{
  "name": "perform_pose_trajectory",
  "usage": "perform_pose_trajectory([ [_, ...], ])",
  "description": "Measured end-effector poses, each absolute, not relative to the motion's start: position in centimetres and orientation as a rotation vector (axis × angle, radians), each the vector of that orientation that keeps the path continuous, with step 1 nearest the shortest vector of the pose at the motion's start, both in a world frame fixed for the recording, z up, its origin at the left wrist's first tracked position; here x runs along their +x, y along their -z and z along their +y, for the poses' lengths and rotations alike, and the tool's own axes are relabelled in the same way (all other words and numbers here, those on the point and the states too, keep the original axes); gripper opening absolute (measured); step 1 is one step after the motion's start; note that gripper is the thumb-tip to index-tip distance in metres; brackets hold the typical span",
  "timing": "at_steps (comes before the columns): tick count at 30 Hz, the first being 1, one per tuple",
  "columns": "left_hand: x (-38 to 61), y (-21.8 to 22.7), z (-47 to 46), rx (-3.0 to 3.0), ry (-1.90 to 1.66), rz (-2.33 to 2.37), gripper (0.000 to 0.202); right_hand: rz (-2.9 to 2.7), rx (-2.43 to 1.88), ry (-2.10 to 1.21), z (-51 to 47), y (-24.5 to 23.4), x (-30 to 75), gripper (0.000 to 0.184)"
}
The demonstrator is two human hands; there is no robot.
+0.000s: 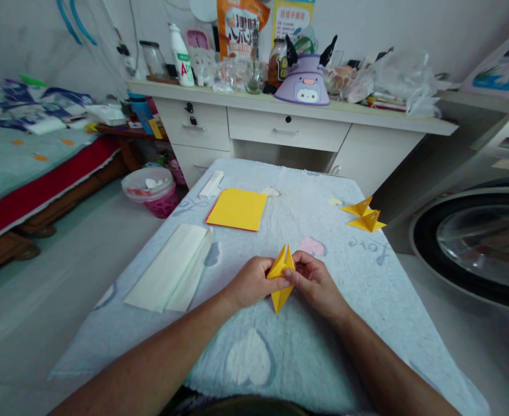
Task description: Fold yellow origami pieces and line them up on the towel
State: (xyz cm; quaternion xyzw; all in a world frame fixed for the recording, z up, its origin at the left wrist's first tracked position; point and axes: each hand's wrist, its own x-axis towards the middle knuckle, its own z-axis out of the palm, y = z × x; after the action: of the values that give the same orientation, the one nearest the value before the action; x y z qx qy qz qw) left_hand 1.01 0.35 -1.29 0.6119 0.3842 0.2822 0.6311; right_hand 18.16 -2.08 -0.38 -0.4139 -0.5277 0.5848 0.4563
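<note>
Since both the left hand (252, 282) and right hand (317, 283) pinch the folded yellow paper (281, 278) between them, it looks light, thin, crease-prone; probably best gripped along the folded edges.

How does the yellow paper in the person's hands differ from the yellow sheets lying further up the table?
The folded paper is creased into a narrow pointed shape with two tips on top; the stack of sheets is flat, square and unfolded. The folded paper is pinched between the left hand and right hand, while the stack of sheets lies untouched on the tablecloth. The folded paper also looks smaller. Both are the same bright yellow.
</note>
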Motion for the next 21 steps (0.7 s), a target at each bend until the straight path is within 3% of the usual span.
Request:
perform_pose_trajectory([
  [6,0.96,1.02,0.47,1.335,-0.780,0.863,0.028,-1.182,-0.964,-1.466,-2.14,-0.20,17.95,0.027],
  [21,1.06,0.87,0.03,1.308,-0.663,0.838,0.033,-1.156,-1.061,-1.444,-1.87,0.54,18.08,0.035],
])
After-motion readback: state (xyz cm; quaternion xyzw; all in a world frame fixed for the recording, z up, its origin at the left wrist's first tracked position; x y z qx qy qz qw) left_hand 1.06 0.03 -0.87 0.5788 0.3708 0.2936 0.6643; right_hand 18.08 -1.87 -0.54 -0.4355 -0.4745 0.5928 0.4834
